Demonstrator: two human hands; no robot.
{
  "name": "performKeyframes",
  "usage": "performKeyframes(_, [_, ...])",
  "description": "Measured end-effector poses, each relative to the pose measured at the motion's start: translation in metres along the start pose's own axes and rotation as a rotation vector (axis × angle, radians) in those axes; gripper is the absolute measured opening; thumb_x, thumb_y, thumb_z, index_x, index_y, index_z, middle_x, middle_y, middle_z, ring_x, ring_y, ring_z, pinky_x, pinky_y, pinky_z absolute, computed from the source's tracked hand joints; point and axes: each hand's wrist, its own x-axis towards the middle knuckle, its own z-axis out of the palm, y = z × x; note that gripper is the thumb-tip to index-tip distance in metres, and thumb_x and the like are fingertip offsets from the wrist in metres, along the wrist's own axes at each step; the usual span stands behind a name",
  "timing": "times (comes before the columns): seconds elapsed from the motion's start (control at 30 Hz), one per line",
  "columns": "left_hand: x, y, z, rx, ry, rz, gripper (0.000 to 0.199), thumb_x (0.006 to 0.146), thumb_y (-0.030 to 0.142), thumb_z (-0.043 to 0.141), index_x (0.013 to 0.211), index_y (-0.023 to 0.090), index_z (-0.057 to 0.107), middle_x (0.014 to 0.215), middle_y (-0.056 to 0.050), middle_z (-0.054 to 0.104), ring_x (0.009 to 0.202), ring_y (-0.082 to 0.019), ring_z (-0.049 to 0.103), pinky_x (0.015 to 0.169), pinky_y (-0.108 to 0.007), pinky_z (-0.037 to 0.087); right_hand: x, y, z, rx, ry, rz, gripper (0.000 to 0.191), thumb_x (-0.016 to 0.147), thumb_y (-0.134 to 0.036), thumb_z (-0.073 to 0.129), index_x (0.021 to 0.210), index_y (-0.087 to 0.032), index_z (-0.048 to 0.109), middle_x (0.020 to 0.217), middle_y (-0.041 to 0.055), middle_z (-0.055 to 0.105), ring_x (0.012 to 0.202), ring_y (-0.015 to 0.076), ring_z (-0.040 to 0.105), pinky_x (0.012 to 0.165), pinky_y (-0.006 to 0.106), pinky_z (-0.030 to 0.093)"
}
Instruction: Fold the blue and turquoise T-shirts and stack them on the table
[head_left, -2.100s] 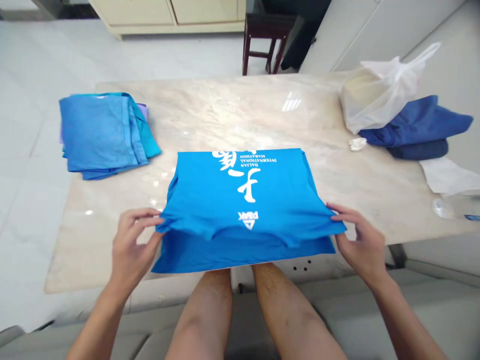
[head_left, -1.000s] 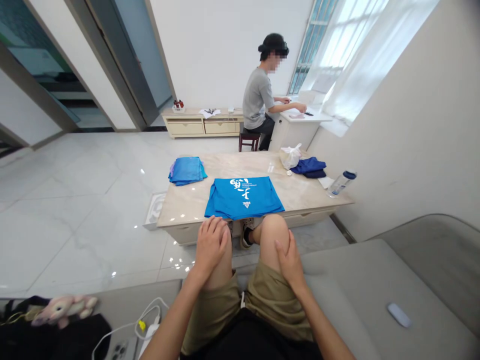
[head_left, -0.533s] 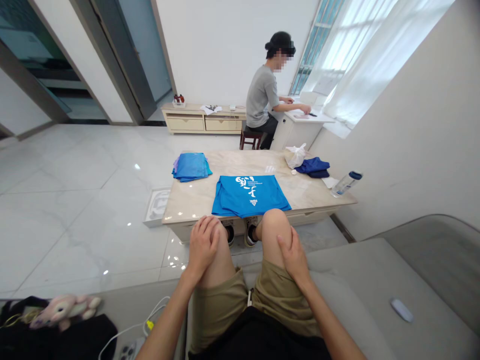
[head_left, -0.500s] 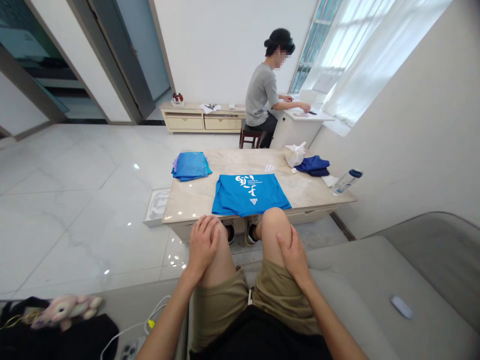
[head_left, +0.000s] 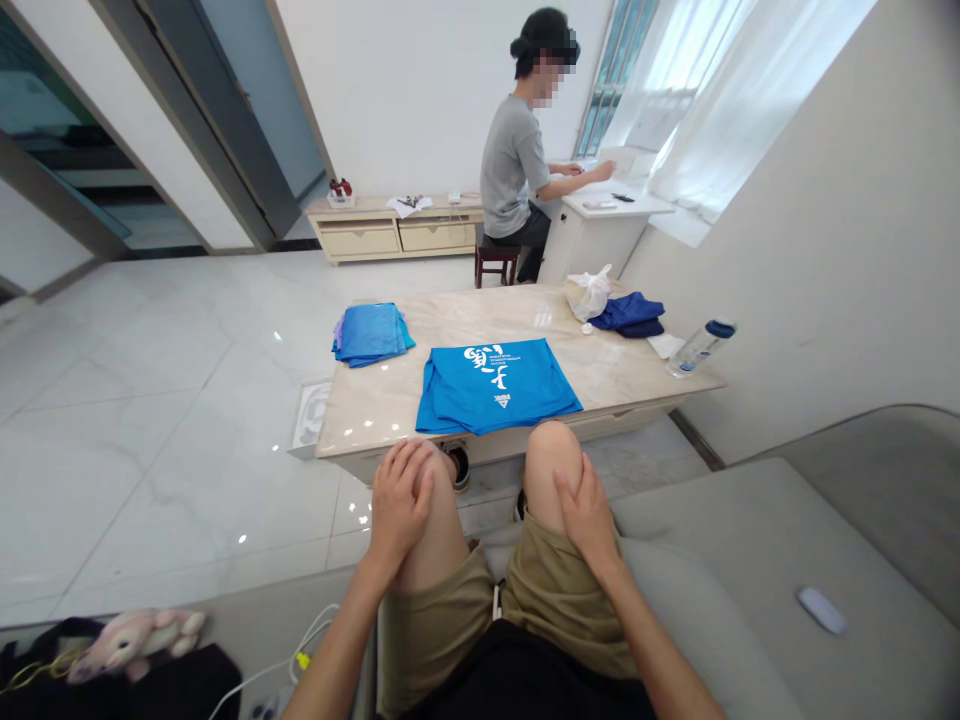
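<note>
My left hand (head_left: pixel 401 495) rests on my left knee with its fingers apart, holding nothing. On the other knee lies my right hand (head_left: pixel 586 508), its thumb and fingers spread, also holding nothing. Just beyond my knees, a blue shirt (head_left: pixel 525 385) with white print lies folded on the marble-topped table (head_left: pixel 371 415). Left of it sits a stack of folded blue cloths (head_left: pixel 371 333) with some purple at its edge. Dark blue cloth (head_left: pixel 630 313) and a white plastic bag (head_left: pixel 590 292) are at the right back of the table.
A clear bottle (head_left: pixel 701 350) stands near the table's right end. Beyond the table, a person (head_left: pixel 514 165) sits on a stool at a white desk (head_left: pixel 611 205). On the sofa (head_left: pixel 720 530) are a white oval object (head_left: pixel 821 610) and a pink plush toy (head_left: pixel 139 640).
The camera view has tilted and shifted slightly. The seated person's hand has lifted off the desk. My foot on the right has drawn back toward the sofa. My hands stay on my knees.
</note>
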Motion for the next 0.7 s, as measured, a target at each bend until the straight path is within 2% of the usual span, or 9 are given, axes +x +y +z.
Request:
performKeyframes(0.1, [0.004,0.007,0.001,0.032,-0.023,-0.009,0.039,0.113,0.033,0.046,0.142,0.026,0.072,0.153,-0.009,0.070,0.150,-0.032,0.057,0.127,-0.056,0.046,0.009,0.024,0.004,0.015,-0.009,0.047,0.102,0.106,-0.082,0.031,0.170,-0.003,0.041,0.167,0.0303,0.052,0.153,0.0433,0.053,0.128,0.057,0.042])
performKeyframes(0.2, [0.013,0.017,0.007,0.090,-0.023,-0.021,0.038,0.111,0.035,0.049,0.141,0.027,0.072,0.151,-0.010,0.071,0.146,-0.035,0.059,0.123,-0.058,0.049,0.041,0.044,0.004,0.035,-0.007,0.000,0.090,0.110,-0.070,0.026,0.167,-0.003,0.045,0.168,0.0287,0.051,0.156,0.0398,0.050,0.131,0.058,0.039])
performKeyframes(0.3, [0.029,0.027,0.016,0.146,-0.017,-0.034,0.035,0.110,0.037,0.051,0.133,0.027,0.076,0.143,-0.010,0.075,0.138,-0.036,0.063,0.118,-0.059,0.052,0.108,0.044,-0.002,0.002,-0.056,-0.171,0.067,0.111,-0.056,0.034,0.149,-0.011,0.065,0.158,0.0238,0.061,0.153,0.0355,0.051,0.132,0.057,0.036])
performKeyframes(0.37, [0.039,0.033,0.022,0.160,-0.035,-0.029,0.032,0.109,0.038,0.053,0.126,0.028,0.079,0.138,-0.009,0.078,0.133,-0.036,0.066,0.115,-0.058,0.054,0.166,0.032,-0.003,-0.070,-0.168,-0.190,0.052,0.108,-0.046,0.044,0.137,-0.014,0.072,0.148,0.0209,0.068,0.146,0.0328,0.057,0.130,0.052,0.039])
performKeyframes(0.47, [0.047,0.041,0.027,0.175,-0.072,-0.015,0.030,0.109,0.036,0.053,0.122,0.029,0.080,0.135,-0.008,0.079,0.129,-0.034,0.068,0.112,-0.056,0.056,0.249,0.009,0.007,-0.183,-0.315,-0.018,0.048,0.106,-0.038,0.052,0.141,-0.011,0.069,0.144,0.0216,0.071,0.139,0.0310,0.064,0.124,0.043,0.046])
performKeyframes(0.53, [0.045,0.045,0.028,0.200,-0.079,0.004,0.031,0.109,0.033,0.053,0.125,0.029,0.079,0.138,-0.007,0.078,0.131,-0.033,0.067,0.111,-0.054,0.056,0.290,-0.001,0.021,-0.232,-0.331,0.097,0.054,0.106,-0.038,0.055,0.146,-0.004,0.064,0.146,0.0284,0.067,0.139,0.0367,0.064,0.121,0.047,0.049])
performKeyframes(0.63, [0.035,0.050,0.027,0.268,-0.083,0.041,0.033,0.109,0.029,0.053,0.132,0.029,0.076,0.144,-0.007,0.076,0.136,-0.032,0.066,0.111,-0.052,0.055,0.326,0.000,0.047,-0.279,-0.354,0.223,0.067,0.103,-0.044,0.062,0.147,0.006,0.059,0.146,0.0394,0.063,0.139,0.0484,0.063,0.114,0.058,0.052])
performKeyframes(0.7, [0.032,0.056,0.024,0.328,-0.103,0.050,0.035,0.108,0.027,0.052,0.135,0.030,0.075,0.145,-0.006,0.075,0.137,-0.033,0.065,0.111,-0.053,0.054,0.337,0.008,0.061,-0.295,-0.386,0.279,0.076,0.102,-0.052,0.065,0.149,0.007,0.055,0.142,0.0417,0.064,0.136,0.0511,0.065,0.111,0.060,0.053])
